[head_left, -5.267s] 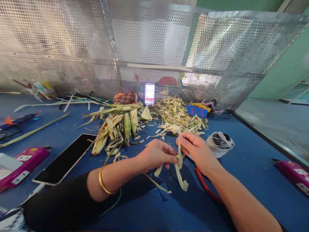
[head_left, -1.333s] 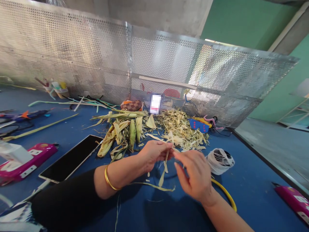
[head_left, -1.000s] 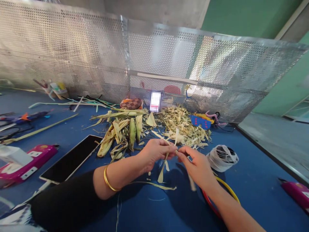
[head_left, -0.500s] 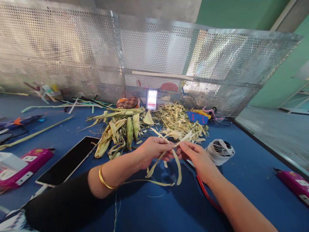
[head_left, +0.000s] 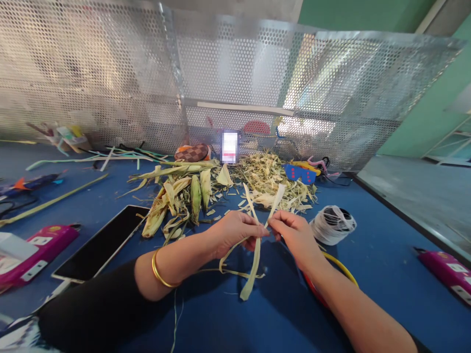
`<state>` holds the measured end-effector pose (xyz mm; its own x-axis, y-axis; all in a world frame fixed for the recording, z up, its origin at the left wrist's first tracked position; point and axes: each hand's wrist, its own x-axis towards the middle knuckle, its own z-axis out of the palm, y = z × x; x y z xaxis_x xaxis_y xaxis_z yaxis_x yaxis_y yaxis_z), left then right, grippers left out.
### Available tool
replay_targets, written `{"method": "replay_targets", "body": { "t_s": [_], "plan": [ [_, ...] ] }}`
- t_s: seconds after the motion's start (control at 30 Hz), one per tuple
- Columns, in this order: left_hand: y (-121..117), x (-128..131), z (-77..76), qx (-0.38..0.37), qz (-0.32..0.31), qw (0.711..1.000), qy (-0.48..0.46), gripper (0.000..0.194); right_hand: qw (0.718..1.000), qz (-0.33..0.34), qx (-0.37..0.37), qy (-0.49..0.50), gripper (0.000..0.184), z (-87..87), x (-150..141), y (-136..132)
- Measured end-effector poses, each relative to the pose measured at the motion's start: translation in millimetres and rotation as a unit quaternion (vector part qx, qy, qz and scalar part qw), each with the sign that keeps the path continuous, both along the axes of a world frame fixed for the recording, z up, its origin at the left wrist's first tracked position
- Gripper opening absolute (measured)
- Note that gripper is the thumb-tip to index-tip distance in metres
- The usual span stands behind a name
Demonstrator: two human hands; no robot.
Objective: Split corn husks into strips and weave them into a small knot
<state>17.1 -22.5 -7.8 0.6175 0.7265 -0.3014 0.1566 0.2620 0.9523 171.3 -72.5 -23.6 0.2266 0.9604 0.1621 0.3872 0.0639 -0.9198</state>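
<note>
Pale corn husk strips (head_left: 252, 267) cross between my two hands above the blue table. My left hand (head_left: 239, 231) pinches them where they meet, thumb against fingers. Close beside it, my right hand (head_left: 290, 229) grips a husk strip (head_left: 276, 200) whose free end points up and away. One long end hangs below my left hand, and a thinner strip loops down near the wrist. The exact crossing is partly hidden by my fingertips. Under my right forearm lies a tool with red and yellow handles (head_left: 340, 267), mostly covered.
Whole corn husks (head_left: 196, 198) and a heap of shredded husk (head_left: 267, 176) lie behind my hands. A spool of white string (head_left: 333, 225) stands at right. A tablet (head_left: 105, 242) and a magenta power strip (head_left: 40, 252) are at left. A perforated metal screen (head_left: 235, 63) stands behind.
The hanging husk end has swung left and hangs lower and straighter. The upper strips now stand more upright in a V. My right hand has shifted slightly; more of the yellow handle shows.
</note>
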Motion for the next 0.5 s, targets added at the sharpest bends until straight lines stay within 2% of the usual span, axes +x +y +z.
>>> {"method": "replay_targets", "body": {
  "t_s": [0.07, 0.13, 0.2, 0.27, 0.33, 0.4, 0.5],
  "plan": [
    [-1.6, 0.1, 1.6, 0.001, -0.011, 1.0, 0.01, 0.023, 0.989, -0.048, 0.076, -0.119, 0.024, 1.1, 4.1, -0.7],
    [-3.8, 0.3, 2.6, 0.003, -0.024, 1.0, 0.019, 0.024, 0.956, -0.076, 0.185, -0.216, 0.019, 3.9, 5.6, -1.4],
    [-6.2, 0.6, 2.7, 0.004, -0.039, 0.999, 0.021, 0.023, 0.939, -0.037, 0.233, -0.249, 0.016, 6.8, 3.8, -1.7],
    [-8.4, 0.8, 1.8, 0.003, -0.061, 0.998, 0.019, 0.023, 0.957, 0.033, 0.186, -0.221, 0.014, 8.9, -0.2, -2.0],
    [-10.3, 0.9, 0.8, 0.004, -0.083, 0.996, 0.019, 0.023, 0.981, 0.08, 0.091, -0.153, 0.015, 10.4, -4.3, -2.5],
    [-11.8, 0.7, 0.2, 0.005, -0.098, 0.995, 0.024, 0.021, 0.992, 0.086, 0.028, -0.085, 0.017, 11.5, -6.6, -3.4],
    [-13.2, 0.8, 0.1, -0.004, -0.111, 0.993, 0.034, 0.017, 0.997, 0.068, 0.019, -0.042, 0.019, 12.4, -6.4, -4.5]
  ]
}}
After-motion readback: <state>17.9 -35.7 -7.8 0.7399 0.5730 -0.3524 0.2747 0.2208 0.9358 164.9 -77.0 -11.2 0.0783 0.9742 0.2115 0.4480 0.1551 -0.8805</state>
